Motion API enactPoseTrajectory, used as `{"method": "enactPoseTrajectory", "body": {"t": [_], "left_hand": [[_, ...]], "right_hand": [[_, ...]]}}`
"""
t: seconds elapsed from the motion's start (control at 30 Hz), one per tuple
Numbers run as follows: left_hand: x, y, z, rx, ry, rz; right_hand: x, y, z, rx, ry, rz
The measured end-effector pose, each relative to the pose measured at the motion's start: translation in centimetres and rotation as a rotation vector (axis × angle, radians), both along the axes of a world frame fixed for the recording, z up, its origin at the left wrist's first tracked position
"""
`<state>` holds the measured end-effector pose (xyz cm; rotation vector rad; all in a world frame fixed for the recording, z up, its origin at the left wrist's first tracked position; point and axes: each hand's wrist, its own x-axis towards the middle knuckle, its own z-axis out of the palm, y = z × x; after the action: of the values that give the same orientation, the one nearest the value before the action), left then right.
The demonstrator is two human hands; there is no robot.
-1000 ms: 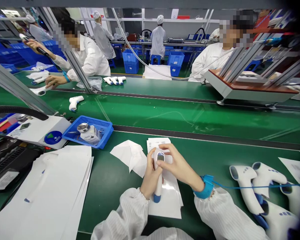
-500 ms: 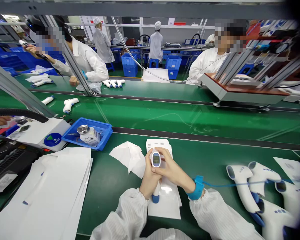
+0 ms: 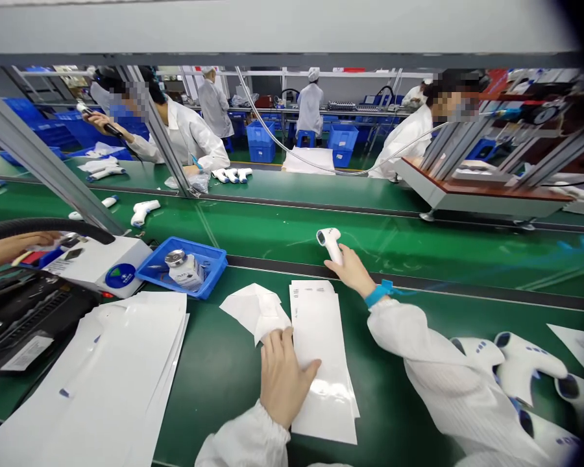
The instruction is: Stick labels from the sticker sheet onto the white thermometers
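Note:
My right hand (image 3: 349,270) reaches forward over the green conveyor belt (image 3: 418,243) and grips the handle of a white infrared thermometer (image 3: 329,241), its head pointing left. My left hand (image 3: 282,376) lies flat, fingers spread, on a stack of white glossy bags (image 3: 321,337) on the near green table. A crumpled white cloth (image 3: 253,308) lies just left of the stack. A blue wrist strap (image 3: 378,293) circles my right wrist.
A blue tray (image 3: 209,263) with a bottle (image 3: 185,269) stands at left, beside a white device (image 3: 97,259). More white sheets (image 3: 102,370) lie front left. Several white thermometers (image 3: 516,363) lie at right. Other people in white coats work across the belt.
Both hands held the thermometer upright over the bags before. My right hand has carried it forward onto the belt, and my left hand has dropped flat onto the bags.

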<state>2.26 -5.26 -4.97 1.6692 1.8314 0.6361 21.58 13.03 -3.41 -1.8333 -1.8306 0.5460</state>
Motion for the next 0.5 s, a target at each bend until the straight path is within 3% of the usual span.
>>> {"method": "enactPoseTrajectory", "body": {"t": [0.07,0.13,0.27,0.33,0.4,0.5], "left_hand": [[-0.3,-0.8,-0.8,-0.034,0.073,-0.005],[-0.8,-1.3,-0.9,-0.048,0.088,-0.021],[-4.6,-2.0,1.8,-0.013,0.043,0.057],[-8.9,-2.8,3.9,-0.034,-0.043,0.217],[-14.6,-4.3,5.7,-0.113,-0.124,0.401],[-22.8,-6.9,6.8,-0.241,0.023,0.578]], "right_hand": [[0.6,1.6,-0.2,0.05,-0.019,-0.007],[0.9,1.3,-0.7,0.083,-0.028,0.015],[2.2,-1.9,-2.3,0.193,-0.03,0.093],[3.2,-3.5,-3.3,0.181,0.013,0.1],[3.7,-5.3,-4.1,0.062,0.118,0.126],[2.6,-8.8,-4.7,-0.033,0.137,0.224]]}}
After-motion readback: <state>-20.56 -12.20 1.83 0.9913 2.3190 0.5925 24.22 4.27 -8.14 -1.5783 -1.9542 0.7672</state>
